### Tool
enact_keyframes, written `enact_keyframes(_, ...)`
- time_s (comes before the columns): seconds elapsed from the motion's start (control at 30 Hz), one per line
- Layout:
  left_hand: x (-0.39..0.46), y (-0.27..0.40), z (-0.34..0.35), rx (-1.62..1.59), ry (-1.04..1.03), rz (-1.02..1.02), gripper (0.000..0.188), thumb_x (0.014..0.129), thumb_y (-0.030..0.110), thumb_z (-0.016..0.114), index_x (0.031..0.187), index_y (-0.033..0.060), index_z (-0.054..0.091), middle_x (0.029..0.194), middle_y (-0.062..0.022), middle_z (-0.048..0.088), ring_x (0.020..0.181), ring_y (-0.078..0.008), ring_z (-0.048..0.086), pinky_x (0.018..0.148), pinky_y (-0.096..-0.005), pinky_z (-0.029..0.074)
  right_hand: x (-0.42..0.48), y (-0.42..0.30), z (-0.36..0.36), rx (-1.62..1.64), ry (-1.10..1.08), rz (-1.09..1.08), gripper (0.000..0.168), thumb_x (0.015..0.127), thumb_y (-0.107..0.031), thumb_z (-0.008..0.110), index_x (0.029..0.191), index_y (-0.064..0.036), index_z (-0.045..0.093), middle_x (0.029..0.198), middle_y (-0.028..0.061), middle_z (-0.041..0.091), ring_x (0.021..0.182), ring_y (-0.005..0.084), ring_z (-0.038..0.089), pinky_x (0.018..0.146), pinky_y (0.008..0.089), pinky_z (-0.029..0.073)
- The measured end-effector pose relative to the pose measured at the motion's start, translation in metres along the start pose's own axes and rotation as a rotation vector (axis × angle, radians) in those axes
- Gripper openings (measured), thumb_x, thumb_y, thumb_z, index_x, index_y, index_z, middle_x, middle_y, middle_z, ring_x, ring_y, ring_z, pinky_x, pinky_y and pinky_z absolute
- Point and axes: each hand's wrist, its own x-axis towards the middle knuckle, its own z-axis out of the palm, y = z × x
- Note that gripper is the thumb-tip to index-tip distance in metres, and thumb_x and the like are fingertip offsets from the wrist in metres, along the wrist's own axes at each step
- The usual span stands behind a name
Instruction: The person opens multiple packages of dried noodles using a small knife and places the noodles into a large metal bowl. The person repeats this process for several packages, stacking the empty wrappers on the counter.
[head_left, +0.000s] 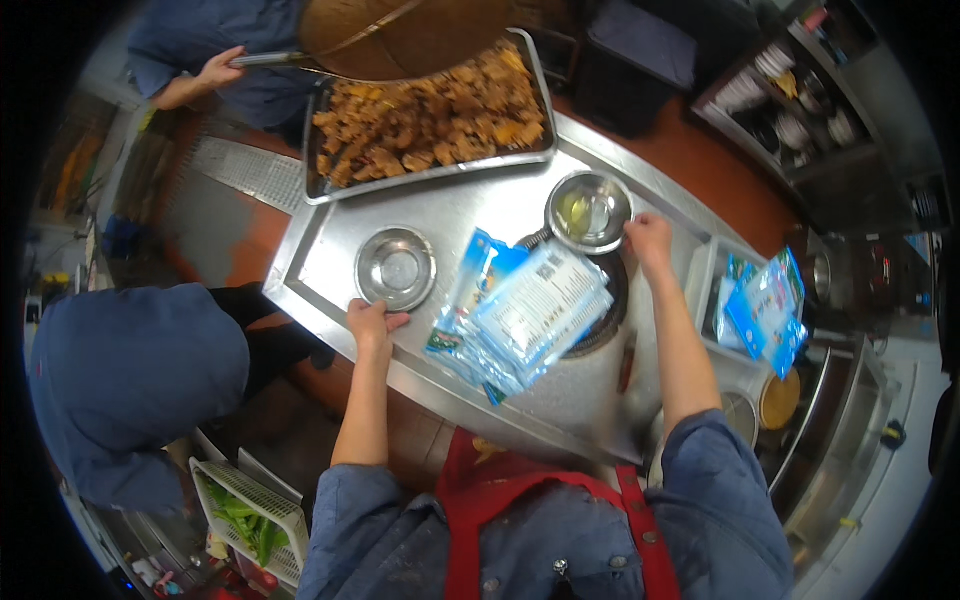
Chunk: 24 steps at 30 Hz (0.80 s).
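Note:
My left hand (373, 324) has its fingertips at the near rim of a small stainless steel bowl (396, 268), which looks bare inside. With my right hand (649, 241) I pinch the right rim of a second steel bowl (590, 211); a little yellowish clear liquid lies in it. Between the two bowls is a stack of blue-and-white plastic packets (536, 315) bearing print. The packets partly cover a dark round ribbed object (616, 300), whose kind I cannot tell. Everything here rests on a raised-edge stainless steel worktable (337, 240).
A deep metal tray (427, 166) of browned food pieces sits at the far end, where a co-worker's hand (221, 69) holds a large wok (405, 37) over it. Another person (142, 382) bends at the left. More packets (765, 307) lie in a plastic bin (705, 292) at right.

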Motion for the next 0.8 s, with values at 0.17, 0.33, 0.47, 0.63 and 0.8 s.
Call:
enact_keyframes(0.17, -0.037, -0.01, -0.01, 0.036, 0.007, 0.016, 0.016, 0.089, -0.007, 0.053, 0.097, -0.0028, 0.04, 0.082, -0.0159, 0.058, 0.057, -0.0305, 0.066, 0.058, -0.0392, 0.063, 0.004, 0.036, -0.048, 0.032, 0.142, 0.063, 0.015, 0.074, -0.007, 0.063, 0.061, -0.002, 0.058, 0.055, 0.0091, 0.059, 0.047, 0.0172, 0.058, 0.046, 0.0333, 0.045)
enact_keyframes(0.33, -0.051, -0.02, -0.025, 0.035, -0.037, 0.002, 0.013, 0.092, 0.0, 0.057, 0.097, -0.0045, 0.045, 0.085, -0.0145, 0.059, 0.069, -0.0283, 0.068, 0.064, -0.037, 0.063, -0.022, 0.057, -0.065, 0.354, 0.095, 0.25, 0.016, 0.084, -0.009, 0.064, 0.077, 0.006, 0.064, 0.065, 0.0144, 0.066, 0.051, 0.019, 0.063, 0.047, 0.0291, 0.052)
enact_keyframes(0.47, -0.09, -0.023, -0.02, 0.537, 0.29, 0.38, 0.034, 0.091, 0.005, 0.062, 0.117, -0.0104, 0.048, 0.098, -0.0141, 0.058, 0.079, -0.0243, 0.062, 0.063, -0.0337, 0.056, -0.075, 0.026, -0.092, 0.207, -0.299, 0.354, 0.036, 0.094, -0.021, 0.061, 0.106, 0.013, 0.061, 0.088, 0.0181, 0.069, 0.064, 0.0188, 0.068, 0.057, 0.0295, 0.057)
enact_keyframes(0.63, -0.142, -0.048, 0.03, 1.06, -0.263, 1.152, 0.056, 0.082, 0.019, 0.074, 0.129, -0.0005, 0.051, 0.125, -0.0217, 0.052, 0.114, -0.0358, 0.05, 0.101, -0.0462, 0.039, -0.168, 0.003, -0.133, 0.164, -0.521, 0.116, 0.033, 0.093, -0.017, 0.055, 0.111, 0.008, 0.065, 0.084, 0.0112, 0.07, 0.066, 0.0143, 0.065, 0.06, 0.0271, 0.055)
enact_keyframes(0.8, -0.174, -0.063, 0.123, 1.55, -0.405, 1.014, 0.089, 0.079, 0.041, 0.074, 0.149, 0.0065, 0.03, 0.149, -0.0289, 0.03, 0.139, -0.0545, 0.021, 0.111, -0.064, 0.02, -0.22, 0.013, -0.165, -0.031, -0.58, 0.076, 0.033, 0.088, -0.017, 0.058, 0.111, 0.003, 0.067, 0.087, 0.0158, 0.07, 0.076, 0.0206, 0.067, 0.068, 0.0331, 0.054)
